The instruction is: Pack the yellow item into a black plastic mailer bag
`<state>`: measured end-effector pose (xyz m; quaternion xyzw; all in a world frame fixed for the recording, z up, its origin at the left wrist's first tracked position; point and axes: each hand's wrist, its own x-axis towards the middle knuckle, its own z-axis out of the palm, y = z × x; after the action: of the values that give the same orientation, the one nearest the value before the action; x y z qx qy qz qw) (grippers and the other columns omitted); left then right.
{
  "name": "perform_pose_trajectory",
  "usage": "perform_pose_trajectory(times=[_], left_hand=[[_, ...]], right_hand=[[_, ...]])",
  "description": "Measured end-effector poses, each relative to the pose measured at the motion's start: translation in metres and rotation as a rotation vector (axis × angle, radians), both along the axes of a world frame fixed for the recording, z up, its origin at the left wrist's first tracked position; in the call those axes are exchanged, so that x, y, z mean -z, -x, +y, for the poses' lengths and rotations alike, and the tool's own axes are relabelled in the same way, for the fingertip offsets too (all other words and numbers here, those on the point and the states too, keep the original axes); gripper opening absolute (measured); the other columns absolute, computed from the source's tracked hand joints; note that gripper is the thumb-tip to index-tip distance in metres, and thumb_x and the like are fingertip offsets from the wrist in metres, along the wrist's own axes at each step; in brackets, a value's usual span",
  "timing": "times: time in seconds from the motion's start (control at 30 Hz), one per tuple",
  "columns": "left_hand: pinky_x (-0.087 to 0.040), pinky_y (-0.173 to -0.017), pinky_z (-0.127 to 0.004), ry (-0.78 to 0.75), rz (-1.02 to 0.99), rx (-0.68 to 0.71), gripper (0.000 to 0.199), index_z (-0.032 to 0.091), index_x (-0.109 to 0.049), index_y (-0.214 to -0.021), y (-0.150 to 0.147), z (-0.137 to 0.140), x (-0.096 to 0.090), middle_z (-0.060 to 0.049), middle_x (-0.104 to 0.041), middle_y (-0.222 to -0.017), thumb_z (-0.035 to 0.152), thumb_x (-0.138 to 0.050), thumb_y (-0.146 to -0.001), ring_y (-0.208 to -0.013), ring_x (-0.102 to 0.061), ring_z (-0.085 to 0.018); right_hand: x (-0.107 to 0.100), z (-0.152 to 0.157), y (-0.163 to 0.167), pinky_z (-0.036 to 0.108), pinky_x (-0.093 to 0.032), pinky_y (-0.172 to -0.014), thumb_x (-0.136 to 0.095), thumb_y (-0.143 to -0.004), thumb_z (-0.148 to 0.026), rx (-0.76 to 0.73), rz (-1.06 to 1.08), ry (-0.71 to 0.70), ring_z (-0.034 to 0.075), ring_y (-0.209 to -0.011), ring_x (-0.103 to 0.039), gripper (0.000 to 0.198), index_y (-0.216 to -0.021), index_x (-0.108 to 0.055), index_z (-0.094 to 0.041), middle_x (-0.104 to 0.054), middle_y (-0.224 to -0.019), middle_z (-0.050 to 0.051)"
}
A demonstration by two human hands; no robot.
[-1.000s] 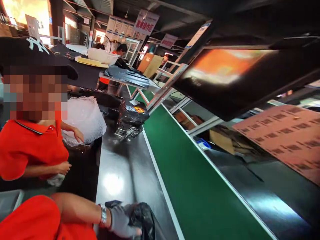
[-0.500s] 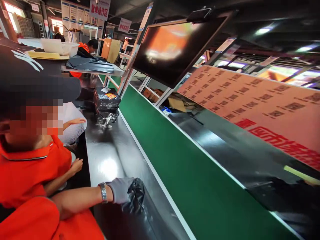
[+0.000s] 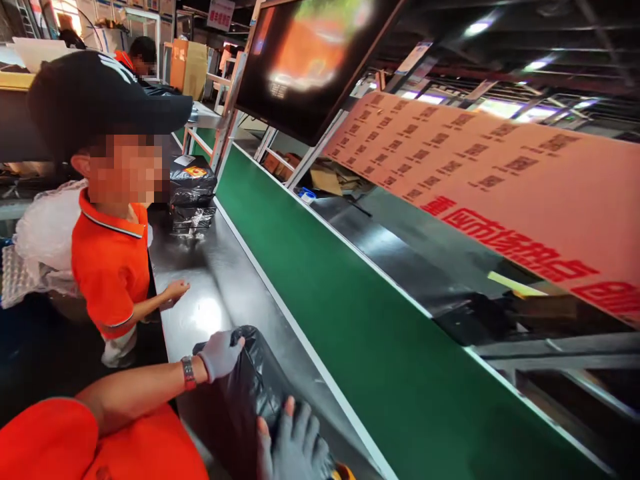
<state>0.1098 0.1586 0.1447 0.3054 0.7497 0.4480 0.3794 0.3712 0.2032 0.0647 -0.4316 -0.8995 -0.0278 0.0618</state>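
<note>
At the near edge of the glossy black surface [image 3: 220,293], our gloved left hand [image 3: 219,353] pinches the black plastic bag [image 3: 250,393]; right hand [image 3: 295,443] presses flat on it. Bagging looks unfinished; green conveyor belt [image 3: 350,320] bare beside it.

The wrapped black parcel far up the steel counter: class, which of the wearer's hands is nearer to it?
Left. The left hand grips the black bag's far end, towards the wrapped parcel; the right hand presses its near end, farther away.
</note>
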Motion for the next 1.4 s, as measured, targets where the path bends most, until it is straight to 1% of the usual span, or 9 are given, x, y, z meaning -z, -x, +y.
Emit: perform_pose_trajectory(times=[0.13,0.23,0.4,0.53,0.7,0.83,0.93,1.23,1.4], left_hand=[[-0.054,-0.126,-0.048,-0.128,-0.088,-0.044,0.059,0.015,-0.069,-0.157,0.003,0.0,0.005,-0.015,-0.08,-0.146,0.033,-0.054,-0.104,-0.141,-0.072,-0.03],[-0.052,-0.129,-0.045,-0.081,0.005,0.028,0.063,0.022,-0.063,-0.166,0.0,-0.006,0.001,-0.013,-0.076,-0.153,0.031,-0.054,-0.104,-0.146,-0.07,-0.029],[-0.034,-0.143,-0.046,-0.04,0.526,0.466,0.075,0.01,-0.048,-0.174,-0.012,-0.008,0.004,-0.015,-0.038,-0.184,0.018,-0.056,-0.099,-0.173,-0.037,-0.029],[-0.026,-0.145,-0.058,-0.022,0.903,0.691,0.064,0.004,-0.051,-0.17,-0.019,-0.004,0.017,-0.02,-0.037,-0.183,0.029,-0.047,-0.112,-0.175,-0.028,-0.035],[-0.027,-0.145,-0.055,-0.02,0.863,0.672,0.061,0.004,-0.056,-0.167,-0.015,-0.003,0.013,-0.02,-0.045,-0.18,0.022,-0.047,-0.11,-0.173,-0.034,-0.034],[-0.048,-0.134,-0.037,-0.049,0.479,0.36,0.064,0.012,-0.058,-0.167,-0.003,-0.01,0.001,-0.012,-0.064,-0.167,0.016,-0.049,-0.104,-0.156,-0.061,-0.023],[-0.059,-0.123,-0.037,-0.069,0.307,0.188,0.065,0.017,-0.054,-0.17,0.002,-0.016,-0.004,-0.01,-0.074,-0.157,0.017,-0.04,-0.107,-0.142,-0.073,-0.021],[-0.029,-0.144,-0.054,0.099,0.999,0.608,0.067,0.004,-0.055,-0.168,-0.02,-0.016,-0.003,-0.019,-0.043,-0.181,0.012,-0.045,-0.103,-0.174,-0.034,-0.032],[-0.025,-0.143,-0.06,0.127,1.089,0.583,0.077,-0.005,-0.051,-0.168,-0.034,-0.021,-0.005,-0.032,-0.037,-0.18,0.045,-0.051,-0.11,-0.173,-0.031,-0.044]], right_hand=[[-0.04,0.0,0.034,0.073,-0.025,-0.139,-0.032,-0.111,-0.063,-0.112,-0.126,0.14,0.048,-0.175,-0.025,0.085,-0.175,-0.046,-0.008,-0.028,-0.187,0.024],[-0.06,0.0,0.047,0.075,-0.022,-0.14,-0.037,-0.113,-0.057,-0.186,-0.208,0.235,0.047,-0.176,-0.018,0.073,-0.174,-0.05,-0.02,-0.026,-0.189,0.016],[-0.064,0.002,0.046,0.079,-0.028,-0.137,-0.044,-0.112,-0.054,-0.23,-0.201,0.236,0.049,-0.174,-0.02,0.066,-0.171,-0.054,-0.026,-0.03,-0.187,0.013],[-0.063,0.002,0.047,0.079,-0.026,-0.138,-0.045,-0.112,-0.055,-0.231,-0.202,0.255,0.051,-0.173,-0.02,0.067,-0.17,-0.056,-0.023,-0.029,-0.186,0.015],[-0.068,0.0,0.057,0.077,-0.024,-0.14,-0.045,-0.113,-0.051,-0.222,-0.14,0.282,0.049,-0.175,-0.02,0.07,-0.175,-0.046,-0.018,-0.025,-0.187,0.017],[-0.088,-0.006,0.071,0.081,-0.02,-0.138,-0.048,-0.113,-0.047,-0.302,-0.103,0.387,0.051,-0.175,-0.021,0.068,-0.176,-0.045,-0.022,-0.028,-0.188,0.016],[-0.105,-0.011,0.078,0.084,-0.013,-0.137,-0.053,-0.112,-0.045,-0.347,-0.077,0.458,0.053,-0.175,-0.019,0.066,-0.174,-0.049,-0.026,-0.029,-0.188,0.015],[-0.099,-0.009,0.069,0.08,-0.001,-0.139,-0.055,-0.109,-0.043,-0.354,0.167,0.524,0.049,-0.177,-0.015,0.061,-0.166,-0.06,-0.022,-0.026,-0.189,0.016],[-0.068,0.002,0.051,0.062,-0.013,-0.146,-0.05,-0.105,-0.044,-0.215,0.902,0.783,0.033,-0.177,-0.026,0.064,-0.163,-0.063,-0.022,-0.041,-0.185,0.011]])
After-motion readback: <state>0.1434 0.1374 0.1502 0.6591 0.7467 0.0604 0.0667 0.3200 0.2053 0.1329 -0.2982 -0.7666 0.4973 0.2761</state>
